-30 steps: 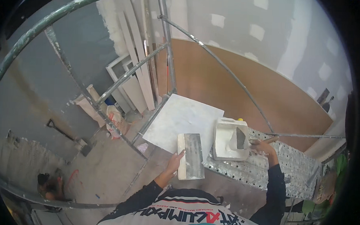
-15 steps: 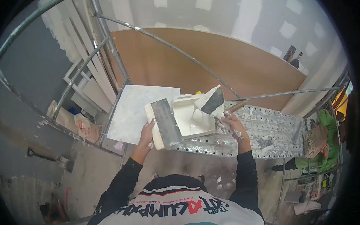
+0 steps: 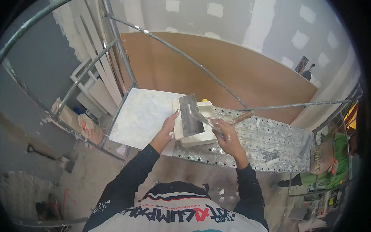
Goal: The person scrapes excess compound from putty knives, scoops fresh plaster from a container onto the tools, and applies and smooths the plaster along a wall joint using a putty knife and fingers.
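My left hand [image 3: 169, 125] is closed on the left side of a white open tub [image 3: 202, 139] smeared with compound. A flat grey metal blade [image 3: 192, 126] lies over the tub's left part; whether it is fixed there I cannot tell. My right hand [image 3: 229, 138] is closed around a trowel with a wooden handle [image 3: 244, 117], which sticks out to the right past the fingers. Its blade reaches left over the tub, overlapping the grey blade, so its outline is partly hidden. White compound spots both hands.
A perforated metal scaffold plank [image 3: 266, 139], crusted with compound, lies beneath, with a white board [image 3: 146, 114] at its left. Scaffold tubes [image 3: 179, 52] cross in front of a brown panel [image 3: 162, 70]. Bags [image 3: 89, 129] stand at left, a green cloth [image 3: 340, 152] hangs at right.
My right hand has brought the trowel left and down, from the tub's far right side to over its grey blade. The left hand and the tub have shifted right.
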Demonstrator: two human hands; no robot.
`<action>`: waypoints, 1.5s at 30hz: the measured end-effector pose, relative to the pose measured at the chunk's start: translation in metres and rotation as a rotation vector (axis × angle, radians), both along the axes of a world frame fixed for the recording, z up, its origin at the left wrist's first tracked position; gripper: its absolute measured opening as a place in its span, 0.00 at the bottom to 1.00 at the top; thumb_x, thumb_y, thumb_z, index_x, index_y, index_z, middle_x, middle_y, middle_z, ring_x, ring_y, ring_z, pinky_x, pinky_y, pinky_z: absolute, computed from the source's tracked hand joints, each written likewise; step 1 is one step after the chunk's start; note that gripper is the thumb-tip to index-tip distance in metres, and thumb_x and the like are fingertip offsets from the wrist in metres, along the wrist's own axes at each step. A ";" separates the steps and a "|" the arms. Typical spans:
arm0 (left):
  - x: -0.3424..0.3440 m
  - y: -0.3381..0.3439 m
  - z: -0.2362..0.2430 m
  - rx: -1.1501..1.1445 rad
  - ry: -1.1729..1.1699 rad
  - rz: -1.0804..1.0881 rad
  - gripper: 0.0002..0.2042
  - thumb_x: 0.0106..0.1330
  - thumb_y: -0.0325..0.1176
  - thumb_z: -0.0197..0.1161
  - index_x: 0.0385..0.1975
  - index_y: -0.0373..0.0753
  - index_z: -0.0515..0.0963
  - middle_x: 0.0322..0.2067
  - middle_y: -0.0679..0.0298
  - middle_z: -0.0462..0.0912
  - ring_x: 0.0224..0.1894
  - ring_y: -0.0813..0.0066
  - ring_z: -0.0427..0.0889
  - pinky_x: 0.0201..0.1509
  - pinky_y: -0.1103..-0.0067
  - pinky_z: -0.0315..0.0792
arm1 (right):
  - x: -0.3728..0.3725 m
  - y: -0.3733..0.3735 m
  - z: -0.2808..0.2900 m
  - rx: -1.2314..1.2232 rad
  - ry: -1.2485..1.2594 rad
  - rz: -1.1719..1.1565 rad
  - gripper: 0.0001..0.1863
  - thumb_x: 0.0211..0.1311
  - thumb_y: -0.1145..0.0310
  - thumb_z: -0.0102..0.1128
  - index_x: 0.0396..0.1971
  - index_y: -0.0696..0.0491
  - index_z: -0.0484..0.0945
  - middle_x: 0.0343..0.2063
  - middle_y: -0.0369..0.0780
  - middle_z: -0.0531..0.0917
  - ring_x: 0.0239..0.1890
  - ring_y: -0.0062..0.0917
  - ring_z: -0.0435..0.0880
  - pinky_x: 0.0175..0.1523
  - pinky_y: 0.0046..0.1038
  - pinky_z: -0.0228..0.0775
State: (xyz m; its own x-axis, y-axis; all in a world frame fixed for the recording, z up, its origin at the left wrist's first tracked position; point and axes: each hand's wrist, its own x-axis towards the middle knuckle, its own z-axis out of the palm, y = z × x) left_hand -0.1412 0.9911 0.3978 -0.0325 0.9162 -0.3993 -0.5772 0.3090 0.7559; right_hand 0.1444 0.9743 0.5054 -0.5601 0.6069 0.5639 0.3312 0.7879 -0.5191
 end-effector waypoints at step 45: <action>-0.053 -0.430 0.089 0.227 -0.134 0.974 0.17 0.73 0.43 0.53 0.52 0.38 0.75 0.36 0.59 0.83 0.33 0.71 0.85 0.36 0.74 0.81 | -0.143 -0.124 -0.115 -1.831 0.211 0.789 0.21 0.62 0.68 0.62 0.53 0.58 0.73 0.34 0.42 0.82 0.24 0.25 0.81 0.27 0.25 0.77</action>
